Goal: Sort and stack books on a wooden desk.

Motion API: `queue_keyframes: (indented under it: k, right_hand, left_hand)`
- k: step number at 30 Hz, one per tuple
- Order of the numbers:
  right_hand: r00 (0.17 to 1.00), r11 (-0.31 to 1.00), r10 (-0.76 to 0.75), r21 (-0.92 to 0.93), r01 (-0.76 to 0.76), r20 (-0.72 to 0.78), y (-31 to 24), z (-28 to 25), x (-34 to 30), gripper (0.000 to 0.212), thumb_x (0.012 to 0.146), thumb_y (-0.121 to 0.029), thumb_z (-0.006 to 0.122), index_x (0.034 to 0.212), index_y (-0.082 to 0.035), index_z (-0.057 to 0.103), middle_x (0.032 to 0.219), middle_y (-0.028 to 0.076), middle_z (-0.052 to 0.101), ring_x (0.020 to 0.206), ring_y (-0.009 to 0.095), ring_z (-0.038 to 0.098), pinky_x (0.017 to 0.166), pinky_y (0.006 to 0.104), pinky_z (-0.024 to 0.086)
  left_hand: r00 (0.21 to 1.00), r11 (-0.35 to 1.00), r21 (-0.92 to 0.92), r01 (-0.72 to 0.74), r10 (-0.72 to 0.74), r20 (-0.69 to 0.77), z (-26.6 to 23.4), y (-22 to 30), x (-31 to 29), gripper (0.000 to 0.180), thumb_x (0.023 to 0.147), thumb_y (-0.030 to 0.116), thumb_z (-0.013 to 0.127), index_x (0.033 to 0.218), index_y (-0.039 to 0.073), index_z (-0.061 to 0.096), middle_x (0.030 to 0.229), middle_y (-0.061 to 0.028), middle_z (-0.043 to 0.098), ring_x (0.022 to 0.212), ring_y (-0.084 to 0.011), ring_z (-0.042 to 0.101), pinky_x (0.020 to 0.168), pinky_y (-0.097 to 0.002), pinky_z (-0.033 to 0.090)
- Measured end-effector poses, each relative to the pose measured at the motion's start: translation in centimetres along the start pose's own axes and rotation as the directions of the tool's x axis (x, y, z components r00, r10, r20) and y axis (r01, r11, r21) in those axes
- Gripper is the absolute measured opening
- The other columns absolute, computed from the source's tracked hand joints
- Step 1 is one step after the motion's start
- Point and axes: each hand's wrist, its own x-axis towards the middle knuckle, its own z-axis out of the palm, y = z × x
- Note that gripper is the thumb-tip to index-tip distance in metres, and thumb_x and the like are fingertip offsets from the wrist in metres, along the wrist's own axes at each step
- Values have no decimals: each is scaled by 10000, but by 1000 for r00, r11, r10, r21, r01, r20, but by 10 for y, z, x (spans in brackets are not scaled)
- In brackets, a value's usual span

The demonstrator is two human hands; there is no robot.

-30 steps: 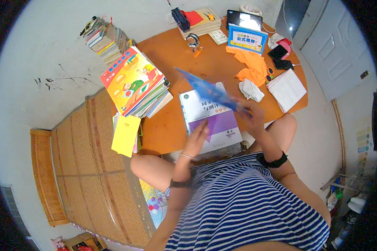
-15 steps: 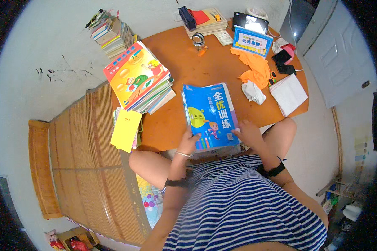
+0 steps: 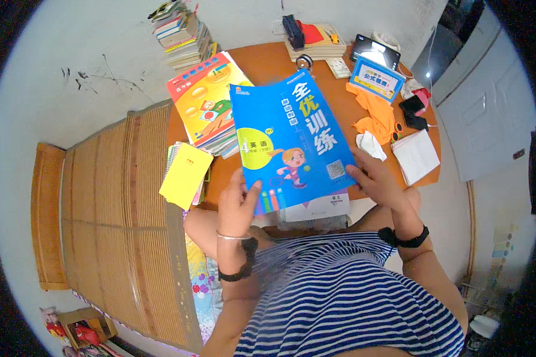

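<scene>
A blue workbook [image 3: 301, 143] with a cartoon girl on its cover is held up above the table, tilted with its top toward the right. My left hand [image 3: 238, 202] grips its lower left edge, thumb on the cover. At the lower right edge, my right hand [image 3: 375, 175] pinches it, the fingers partly hidden behind. Beneath it, a paler book [image 3: 317, 208] shows along the table's near edge. Left of the workbook stands a stack of books topped by a red and yellow picture book [image 3: 205, 98]. A yellow notebook [image 3: 186, 175] lies in front of that stack.
On the brown table [image 3: 262, 55], an orange cloth [image 3: 372, 110], white cloth [image 3: 370, 146], white papers [image 3: 415, 156] and a blue-framed card [image 3: 377, 79] lie to the right. More piled books [image 3: 184, 41] stand far left. A mat-covered bed [image 3: 122, 220] adjoins the table's left side.
Both hands have raised the blue workbook off the table and tilted it clockwise. The paler book beneath it is now uncovered at the near edge. The whole view has shifted slightly.
</scene>
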Motion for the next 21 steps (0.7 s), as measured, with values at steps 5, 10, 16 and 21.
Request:
queue_keyframes:
  k: [5, 10, 16, 21]
  right_hand:
    - [982, 966, -176, -176, 187, 75, -51, -4, 57, 371, 901, -190, 477, 1252, -77, 435, 847, 183, 602, 733, 317, 597, 641, 402, 465]
    - [905, 906, -408, -175, 386, -119, -55, 36, 157, 345, 895, -212, 468, 1210, -70, 474, 995, 189, 609, 884, 351, 596, 731, 448, 472]
    - [979, 827, -184, -552, 105, -89, 7, 110, 221, 367, 881, -316, 462, 1172, -96, 505, 862, 201, 635, 760, 390, 610, 672, 499, 477]
    - [925, 938, -188, -339, 70, -329, 47, 122, 197, 427, 895, -427, 415, 1158, -108, 522, 815, 211, 634, 718, 399, 612, 639, 512, 473]
  left_hand:
    - [972, 992, -123, 36, -63, -228, -35, 7, 6, 436, 848, 204, 607, 1204, -10, 478, 606, -40, 556, 506, -78, 493, 468, -237, 387]
    - [891, 981, 187, 43, 47, -452, -66, -10, 78, 435, 825, 263, 615, 1177, 23, 525, 688, -102, 621, 557, -183, 577, 515, -311, 439]
    - [916, 720, 633, 284, -8, -402, -68, -61, 123, 586, 778, 514, 573, 1099, 24, 582, 899, -203, 643, 766, -370, 629, 675, -450, 490]
    - [834, 522, 665, 534, -199, -515, -63, -62, 113, 491, 814, 510, 529, 946, 51, 640, 878, -174, 636, 806, -340, 620, 691, -426, 481]
